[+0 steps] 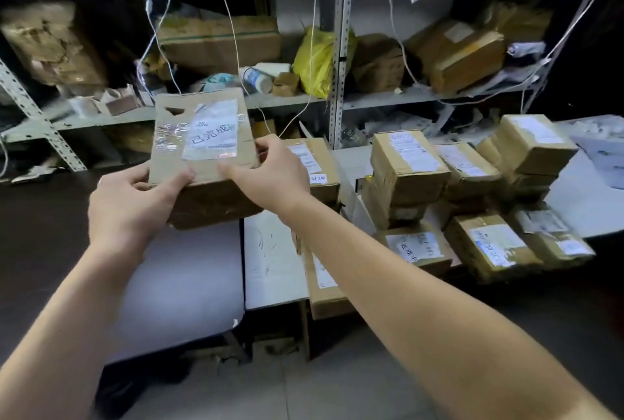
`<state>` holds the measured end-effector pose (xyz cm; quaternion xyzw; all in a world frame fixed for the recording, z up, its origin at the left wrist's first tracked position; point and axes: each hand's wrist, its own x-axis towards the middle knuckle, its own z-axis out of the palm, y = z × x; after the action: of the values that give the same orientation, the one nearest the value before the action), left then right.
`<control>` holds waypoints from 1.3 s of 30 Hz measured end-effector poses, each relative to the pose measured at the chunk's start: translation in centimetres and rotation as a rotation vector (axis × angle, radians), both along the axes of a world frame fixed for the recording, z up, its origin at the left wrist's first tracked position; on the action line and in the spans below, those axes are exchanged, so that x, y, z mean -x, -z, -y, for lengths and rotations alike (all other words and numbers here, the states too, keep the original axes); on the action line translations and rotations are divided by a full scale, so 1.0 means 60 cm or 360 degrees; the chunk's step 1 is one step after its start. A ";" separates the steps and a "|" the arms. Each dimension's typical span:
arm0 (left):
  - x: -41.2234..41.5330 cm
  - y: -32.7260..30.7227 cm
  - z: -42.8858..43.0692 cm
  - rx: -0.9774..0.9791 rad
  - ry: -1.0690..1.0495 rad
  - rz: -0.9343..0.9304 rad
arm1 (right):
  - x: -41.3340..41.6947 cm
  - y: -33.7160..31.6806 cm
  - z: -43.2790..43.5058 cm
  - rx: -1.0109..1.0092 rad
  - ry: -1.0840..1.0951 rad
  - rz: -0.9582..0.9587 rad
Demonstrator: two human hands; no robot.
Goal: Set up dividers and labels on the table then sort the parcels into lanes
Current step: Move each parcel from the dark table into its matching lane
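Cardboard parcel (202, 136) hangs over pale table (189, 278) before cluttered metal shelves (371, 102).

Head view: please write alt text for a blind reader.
The left hand and right hand hold a taped cardboard parcel labelled 已完成 over a white table. More labelled parcels are stacked at right, before cluttered metal shelves.

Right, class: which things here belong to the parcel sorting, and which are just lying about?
Job: held parcel, left hand, right hand, stacked parcels, table.
Lying about: yellow bag, bottle, shelf boxes.
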<state>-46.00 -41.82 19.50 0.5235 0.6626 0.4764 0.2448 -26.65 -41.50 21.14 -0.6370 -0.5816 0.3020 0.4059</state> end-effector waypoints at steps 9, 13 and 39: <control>-0.168 0.024 0.148 0.0122 0.0391 -0.0019 | -0.161 0.028 0.192 0.0129 0.0390 0.0049; -0.246 0.071 0.204 0.0213 0.0526 -0.0028 | -0.238 0.062 0.271 0.0248 0.0477 0.0086; -0.680 0.308 0.186 0.0632 0.0356 0.0060 | -0.660 0.307 0.189 0.0605 0.0285 0.0130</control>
<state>-5.19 -52.98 1.01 0.5264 0.6765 0.3161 0.4067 12.95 -52.83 2.73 -0.7629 -0.4713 0.3430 0.2797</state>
